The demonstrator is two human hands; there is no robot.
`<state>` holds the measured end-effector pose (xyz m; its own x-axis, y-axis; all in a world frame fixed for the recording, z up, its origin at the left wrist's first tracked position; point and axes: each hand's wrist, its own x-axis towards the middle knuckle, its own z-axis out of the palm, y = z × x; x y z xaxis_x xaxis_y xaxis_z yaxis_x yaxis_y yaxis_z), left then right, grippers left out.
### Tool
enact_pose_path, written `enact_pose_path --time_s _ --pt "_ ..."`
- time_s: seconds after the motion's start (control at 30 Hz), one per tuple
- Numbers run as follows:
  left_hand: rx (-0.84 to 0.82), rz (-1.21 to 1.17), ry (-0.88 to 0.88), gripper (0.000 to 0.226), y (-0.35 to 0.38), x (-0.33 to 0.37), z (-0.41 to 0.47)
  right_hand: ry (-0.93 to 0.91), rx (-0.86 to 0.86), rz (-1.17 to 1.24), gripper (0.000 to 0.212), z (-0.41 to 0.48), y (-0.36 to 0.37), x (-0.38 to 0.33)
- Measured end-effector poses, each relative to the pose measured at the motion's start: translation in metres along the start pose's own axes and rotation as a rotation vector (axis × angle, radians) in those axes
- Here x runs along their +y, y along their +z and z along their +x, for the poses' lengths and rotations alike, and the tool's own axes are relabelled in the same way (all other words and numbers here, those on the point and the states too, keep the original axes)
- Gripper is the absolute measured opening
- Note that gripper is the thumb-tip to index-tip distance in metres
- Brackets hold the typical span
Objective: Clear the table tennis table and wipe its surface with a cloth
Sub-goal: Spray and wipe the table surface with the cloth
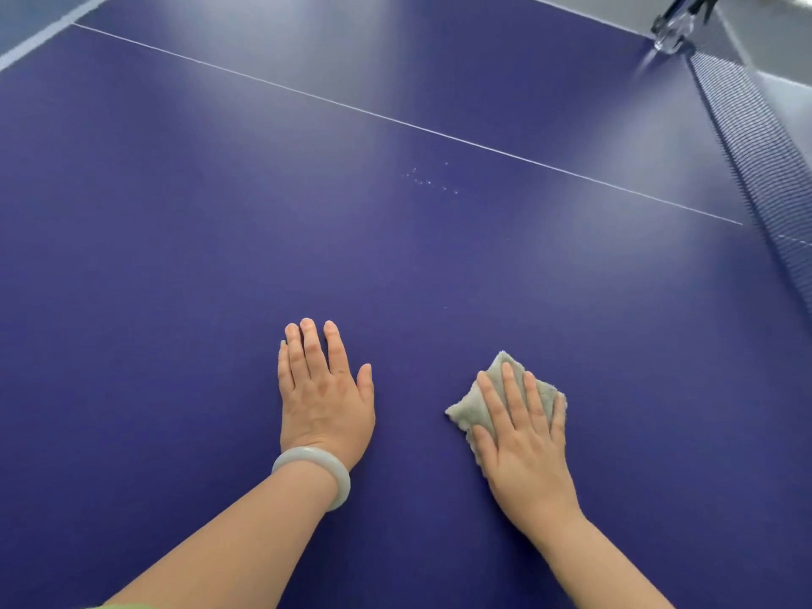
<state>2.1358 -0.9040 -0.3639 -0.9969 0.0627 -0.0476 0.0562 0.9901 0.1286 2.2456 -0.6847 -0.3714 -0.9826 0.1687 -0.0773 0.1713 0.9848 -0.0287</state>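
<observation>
cloth (470,408), a small folded grey-green rag, lies on the near part of the table tennis table (175,265), right of centre, with the right hand (527,437) pressed flat on top of it; its fingers are straight and slightly spread, and the rag's corners show beyond the fingertips and beside the thumb. the left hand (323,402) lies palm down on the bare blue surface just to the left, apart from the rag, fingers straight and close together, thumb held out. a pale bangle (316,470) circles that wrist. farther out, a small cluster of pale specks (428,180) dots the top. beyond them a thin white centre line (395,120) crosses the surface to the net (755,160) at the right, whose metal clamp (672,26) sits at the far corner
</observation>
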Motion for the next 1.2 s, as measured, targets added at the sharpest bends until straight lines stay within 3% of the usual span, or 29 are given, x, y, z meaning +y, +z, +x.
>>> enact_pose_path --time_s 0.1,0.17,0.27,0.33,0.47,0.57,0.63,0.77,0.87,0.93,1.03,1.1,1.2 --pt "-0.011 0.024 0.001 0.074 0.001 0.001 0.001 0.384 0.029 0.037 0.066 0.014 0.002 0.053" --pt "-0.007 0.021 0.001 0.075 0.003 0.001 0.000 0.470 0.030 0.059 0.066 0.026 -0.003 0.043" --pt "0.000 0.019 0.004 0.074 0.003 0.000 -0.001 0.096 0.001 0.028 0.060 0.006 -0.005 0.013" --pt "0.008 0.013 0.004 0.074 0.004 0.000 -0.001 -0.008 -0.021 0.016 0.059 -0.017 -0.005 0.030" --pt "0.017 0.006 0.008 0.073 0.004 0.001 -0.001 0.435 -0.014 0.044 0.066 -0.021 -0.006 0.105" --pt "0.027 0.003 0.011 0.073 0.005 0.000 -0.002 0.612 -0.022 0.074 0.069 0.026 -0.010 0.097" --pt "0.026 0.012 0.007 0.073 0.003 0.000 -0.003 0.487 0.031 0.078 0.069 0.055 -0.010 0.053" --pt "0.012 0.011 -0.009 0.076 -0.001 0.002 -0.003 -0.057 0.008 0.032 0.064 0.056 -0.008 -0.047" --pt "0.002 0.000 -0.013 0.077 -0.001 0.001 -0.002 -0.235 -0.059 0.033 0.063 0.044 -0.012 -0.031" --pt "0.015 -0.003 -0.010 0.075 -0.001 0.001 -0.002 -0.115 -0.077 0.030 0.065 0.042 -0.012 0.017" --pt "0.014 0.014 -0.006 0.074 0.000 0.002 -0.001 0.369 -0.101 0.048 0.069 0.036 -0.016 0.089" --pt "0.013 0.029 -0.011 0.073 0.001 0.002 0.001 0.603 -0.100 0.112 0.073 0.022 -0.018 0.089" --pt "0.005 0.035 -0.016 0.074 0.001 0.003 0.000 0.603 -0.058 0.103 0.065 0.006 -0.011 0.019"
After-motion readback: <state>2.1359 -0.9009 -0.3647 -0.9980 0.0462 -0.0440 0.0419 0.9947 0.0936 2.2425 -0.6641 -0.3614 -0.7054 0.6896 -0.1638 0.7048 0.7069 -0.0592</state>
